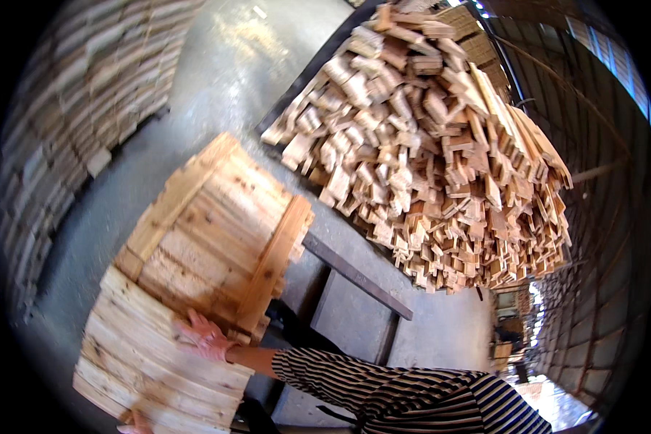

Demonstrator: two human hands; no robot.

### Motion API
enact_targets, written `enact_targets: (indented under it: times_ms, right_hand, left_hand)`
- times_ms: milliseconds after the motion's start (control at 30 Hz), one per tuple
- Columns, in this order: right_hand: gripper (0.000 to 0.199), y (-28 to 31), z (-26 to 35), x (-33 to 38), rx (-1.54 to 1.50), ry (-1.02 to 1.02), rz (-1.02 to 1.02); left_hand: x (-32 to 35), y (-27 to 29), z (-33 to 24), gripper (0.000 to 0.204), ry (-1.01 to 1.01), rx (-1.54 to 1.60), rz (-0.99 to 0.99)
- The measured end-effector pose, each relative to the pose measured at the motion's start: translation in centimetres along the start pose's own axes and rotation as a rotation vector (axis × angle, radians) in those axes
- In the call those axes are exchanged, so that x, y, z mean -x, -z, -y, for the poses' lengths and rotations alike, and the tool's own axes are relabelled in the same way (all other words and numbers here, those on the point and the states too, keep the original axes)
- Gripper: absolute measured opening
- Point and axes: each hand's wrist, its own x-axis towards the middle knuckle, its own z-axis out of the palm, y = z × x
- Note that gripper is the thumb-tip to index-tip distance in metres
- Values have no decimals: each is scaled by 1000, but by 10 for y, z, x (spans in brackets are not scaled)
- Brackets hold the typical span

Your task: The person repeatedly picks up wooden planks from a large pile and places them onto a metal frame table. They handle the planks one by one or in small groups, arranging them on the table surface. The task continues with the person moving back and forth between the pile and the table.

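My right hand (206,338), in a pinkish glove, rests on a light panel of wooden boards (152,354), fingers stretched out and slightly apart. Its fingertips lie close to the seam with a second board panel (202,224), which has a crosspiece along two sides and sits just beyond. At the bottom edge, my left hand (136,424) shows only in part, over the lower side of the nearer panel. Blur and the picture's edge hide how its fingers are set.
A large heap of short wooden offcuts (441,159) rises at the upper right. Stacked boards (87,108) stand along the left. A dark bar (358,275) juts out beside the panels, above the grey floor (231,87).
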Motion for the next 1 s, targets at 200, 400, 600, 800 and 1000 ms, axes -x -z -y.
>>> enact_targets:
  times_ms: [200, 400, 600, 800, 1000]
  right_hand:
    - [71, 132, 25, 60, -150, -100, 47]
    - [61, 369, -59, 185, -215, -206, -595]
    - [71, 636, 33, 181, -864, 187, -1237]
    - [71, 748, 13, 167, -1359, 193, -1160]
    - [60, 800, 16, 178, -1650, 356, -798]
  left_hand:
    - [3, -72, -41, 79, -462, 28, 40]
    - [303, -78, -166, 87, -571, 491, 932]
    - [486, 69, -328, 81, -1046, 594, 920]
    - [724, 133, -496, 65, -1150, 755, 1245]
    - [825, 131, -602, 67, -948, 847, 1624]
